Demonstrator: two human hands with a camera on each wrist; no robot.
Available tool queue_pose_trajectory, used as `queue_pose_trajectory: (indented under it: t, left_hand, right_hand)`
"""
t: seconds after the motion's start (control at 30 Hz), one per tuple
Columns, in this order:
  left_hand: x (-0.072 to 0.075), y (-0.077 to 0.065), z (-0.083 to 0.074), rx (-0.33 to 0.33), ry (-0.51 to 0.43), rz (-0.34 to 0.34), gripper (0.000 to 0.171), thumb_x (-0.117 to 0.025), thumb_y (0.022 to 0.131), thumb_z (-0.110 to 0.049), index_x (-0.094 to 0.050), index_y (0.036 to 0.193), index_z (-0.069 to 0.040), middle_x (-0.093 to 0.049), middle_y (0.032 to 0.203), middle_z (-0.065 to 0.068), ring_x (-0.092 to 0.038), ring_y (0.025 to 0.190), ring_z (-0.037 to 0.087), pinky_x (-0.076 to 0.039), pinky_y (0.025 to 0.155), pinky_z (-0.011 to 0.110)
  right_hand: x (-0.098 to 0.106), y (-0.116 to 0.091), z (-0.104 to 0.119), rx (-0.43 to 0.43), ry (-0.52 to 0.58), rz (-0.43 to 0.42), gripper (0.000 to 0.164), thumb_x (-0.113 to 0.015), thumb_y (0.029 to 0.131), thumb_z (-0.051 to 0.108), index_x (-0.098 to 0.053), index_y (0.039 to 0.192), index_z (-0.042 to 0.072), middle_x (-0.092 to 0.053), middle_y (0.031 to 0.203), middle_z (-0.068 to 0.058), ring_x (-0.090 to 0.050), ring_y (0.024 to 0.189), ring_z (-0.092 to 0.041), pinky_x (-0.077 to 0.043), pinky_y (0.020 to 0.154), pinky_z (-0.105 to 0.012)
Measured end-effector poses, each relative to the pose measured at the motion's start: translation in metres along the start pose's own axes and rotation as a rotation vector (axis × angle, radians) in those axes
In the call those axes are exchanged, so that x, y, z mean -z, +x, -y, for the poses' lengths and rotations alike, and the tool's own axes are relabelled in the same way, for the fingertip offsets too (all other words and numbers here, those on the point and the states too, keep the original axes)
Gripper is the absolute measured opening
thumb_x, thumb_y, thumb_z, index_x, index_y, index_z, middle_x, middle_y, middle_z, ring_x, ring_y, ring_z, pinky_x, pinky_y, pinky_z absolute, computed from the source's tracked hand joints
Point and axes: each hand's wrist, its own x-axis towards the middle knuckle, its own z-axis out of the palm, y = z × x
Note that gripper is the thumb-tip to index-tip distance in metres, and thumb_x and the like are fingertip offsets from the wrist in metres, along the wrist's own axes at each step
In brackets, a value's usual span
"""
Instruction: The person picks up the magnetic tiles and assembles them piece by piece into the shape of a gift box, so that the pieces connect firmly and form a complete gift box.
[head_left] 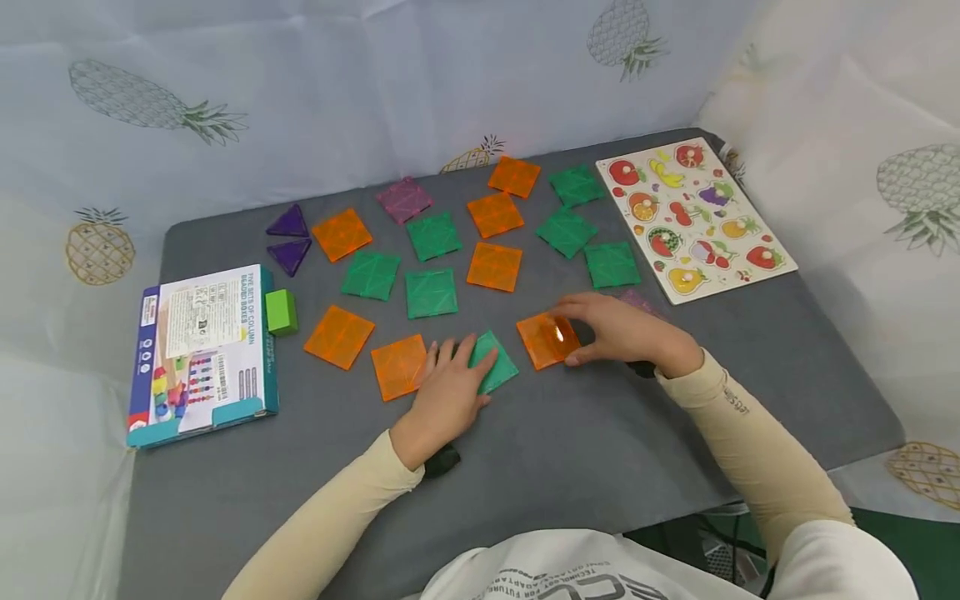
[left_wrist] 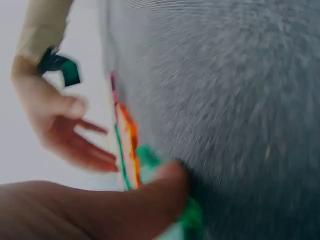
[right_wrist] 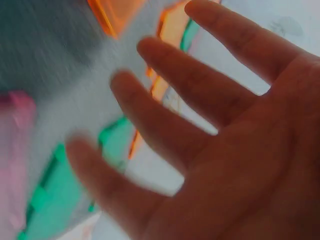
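My left hand (head_left: 446, 396) holds a translucent green square tile (head_left: 497, 367) near the front of the grey table, its fingers spread over the tile. In the left wrist view the thumb (left_wrist: 167, 192) lies against this tile's edge, blurred. At the right, my right hand (head_left: 618, 332) is beside an orange square tile (head_left: 542, 343), thumb and fingertips near its right side. That tile has a bright glint. The right wrist view has the right hand (right_wrist: 215, 120) with straight, spread fingers and nothing between them. Left of the green tile lies another orange tile (head_left: 397, 367).
Several green, orange and purple tiles lie flat behind the hands, such as a green one (head_left: 431, 293). Two purple triangles (head_left: 288, 254), a green block (head_left: 281, 312) and a boxed toy (head_left: 202, 425) are at the left. A fruit puzzle board (head_left: 701, 225) lies at the back right.
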Motion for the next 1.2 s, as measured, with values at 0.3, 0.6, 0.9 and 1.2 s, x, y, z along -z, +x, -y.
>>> queue_pose_trajectory:
  t: [0.3,0.6,0.9,1.2]
  left_hand:
    - [-0.001,-0.013,0.011,-0.037,-0.045,0.035,0.061,-0.075,0.078,-0.002,-0.058,0.135,-0.018,-0.042,0.148,0.017,-0.041,0.132,0.038,-0.026,0.114,0.055]
    - [-0.007,-0.015,0.013,-0.015,-0.074,-0.041,0.063,-0.075,0.075,0.003,-0.061,0.132,-0.018,-0.043,0.147,0.016,-0.039,0.134,0.038,-0.023,0.115,0.055]
    - [-0.006,-0.01,0.01,-0.026,-0.076,-0.04,0.062,-0.076,0.075,0.002,-0.061,0.132,-0.018,-0.043,0.147,0.015,-0.038,0.136,0.038,-0.023,0.115,0.055]
    - [-0.006,-0.01,0.014,-0.02,-0.065,-0.044,0.064,-0.077,0.074,0.002,-0.061,0.132,-0.018,-0.043,0.148,0.015,-0.038,0.135,0.038,-0.023,0.115,0.055]
  right_hand:
    - [-0.028,0.016,0.009,0.016,-0.16,-0.016,0.074,-0.087,0.069,0.023,-0.055,0.136,0.018,-0.05,0.14,-0.01,-0.04,0.131,-0.033,-0.035,0.1,-0.063]
    - [-0.019,0.029,0.01,0.208,-0.455,-0.224,0.046,-0.079,0.079,0.025,-0.065,0.12,0.01,-0.068,0.109,-0.009,-0.062,0.099,-0.028,-0.049,0.088,-0.045]
    - [-0.028,0.004,0.035,-0.062,-0.268,-0.047,0.078,-0.071,0.079,0.054,-0.048,0.142,0.014,-0.052,0.137,-0.015,-0.048,0.125,-0.037,-0.042,0.096,-0.06]
    - [-0.065,-0.003,0.055,-0.106,-0.403,-0.115,0.084,-0.08,0.066,0.052,-0.053,0.138,0.017,-0.053,0.122,-0.017,-0.052,0.106,-0.034,-0.049,0.079,-0.048]
